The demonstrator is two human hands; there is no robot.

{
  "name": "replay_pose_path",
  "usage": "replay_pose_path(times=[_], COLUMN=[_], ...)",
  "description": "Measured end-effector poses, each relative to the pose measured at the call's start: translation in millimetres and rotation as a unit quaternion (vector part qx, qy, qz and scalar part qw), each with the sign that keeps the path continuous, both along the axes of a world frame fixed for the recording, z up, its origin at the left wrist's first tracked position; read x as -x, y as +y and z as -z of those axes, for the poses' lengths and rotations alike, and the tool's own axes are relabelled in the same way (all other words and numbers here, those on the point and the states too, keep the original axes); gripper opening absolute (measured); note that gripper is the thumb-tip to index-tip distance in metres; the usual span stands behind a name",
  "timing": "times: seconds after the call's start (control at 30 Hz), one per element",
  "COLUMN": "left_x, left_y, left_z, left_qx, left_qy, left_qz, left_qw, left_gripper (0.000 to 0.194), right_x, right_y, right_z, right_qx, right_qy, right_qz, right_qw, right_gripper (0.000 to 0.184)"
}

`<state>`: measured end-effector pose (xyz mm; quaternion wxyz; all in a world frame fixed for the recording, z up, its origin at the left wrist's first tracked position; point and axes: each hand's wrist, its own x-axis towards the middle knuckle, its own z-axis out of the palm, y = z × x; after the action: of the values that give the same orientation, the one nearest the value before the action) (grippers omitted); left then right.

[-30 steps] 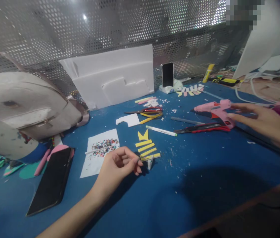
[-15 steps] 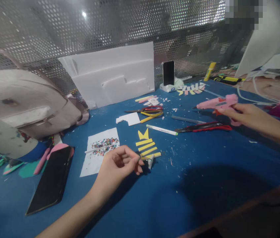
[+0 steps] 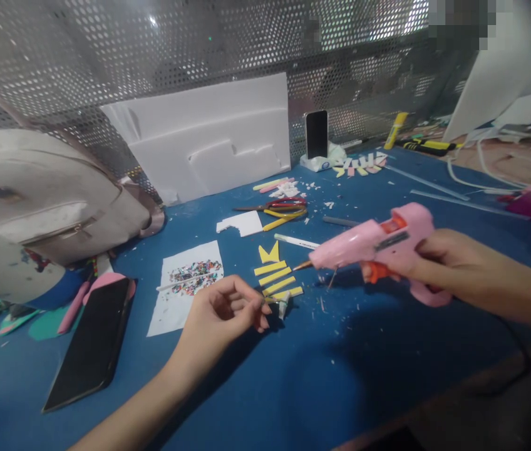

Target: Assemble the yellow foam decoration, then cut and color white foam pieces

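Note:
My right hand (image 3: 448, 263) grips a pink hot glue gun (image 3: 369, 244), its index finger at the orange trigger. The nozzle points left, close to several yellow strips (image 3: 278, 277) that lie in a row on the table. My left hand (image 3: 228, 307) is closed in a pinch just left of those strips; what its fingertips hold is too small to make out. A small whitish scrap (image 3: 284, 305) lies by the fingertips. Behind my left hand, a white paper sheet (image 3: 157, 319) carries multicoloured flakes and a thin white stick. A yellow zigzag-cut piece (image 3: 269, 252) lies beyond the strips.
Scissors (image 3: 287, 208), a white marker (image 3: 296, 241) and a torn white card (image 3: 247, 223) lie on the blue table (image 3: 265, 388). A black phone (image 3: 89, 344) and a backpack (image 3: 49, 188) are at the left. Another phone (image 3: 317, 134) stands at the back, near cut paper pieces (image 3: 362, 165).
My right hand has brought the glue gun left and nearer, from the table's right side to beside the yellow strips. My left hand has stayed nearly still.

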<state>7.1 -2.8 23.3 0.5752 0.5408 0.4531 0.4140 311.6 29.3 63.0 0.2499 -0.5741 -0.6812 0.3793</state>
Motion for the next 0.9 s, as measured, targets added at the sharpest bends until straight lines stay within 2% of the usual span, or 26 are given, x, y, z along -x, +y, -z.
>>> replay_pose_path(times=[0.1, 0.37, 0.63, 0.9], left_x=[1.1, 1.7, 1.6, 1.8], left_y=[-0.1, 1.1, 0.7, 1.2], left_z=[0.4, 1.1, 0.6, 1.2], left_qx=[-0.001, -0.003, -0.004, -0.005], left_qy=[0.002, 0.008, 0.009, 0.005], left_qz=[0.003, 0.002, 0.004, 0.005], left_qw=[1.000, 1.000, 1.000, 1.000], left_gripper=[0.018, 0.018, 0.016, 0.015], right_x=[12.2, 27.8, 28.7, 29.6], right_y=[-2.2, -3.2, -1.5, -4.7], right_z=[2.6, 3.1, 12.9, 10.3], right_qx=[0.060, 0.109, 0.094, 0.096], right_qy=[0.005, 0.022, 0.050, 0.054], right_qz=[-0.032, -0.075, -0.154, -0.156], right_qw=[0.998, 0.991, 0.982, 0.982], right_gripper=[0.055, 0.051, 0.029, 0.029])
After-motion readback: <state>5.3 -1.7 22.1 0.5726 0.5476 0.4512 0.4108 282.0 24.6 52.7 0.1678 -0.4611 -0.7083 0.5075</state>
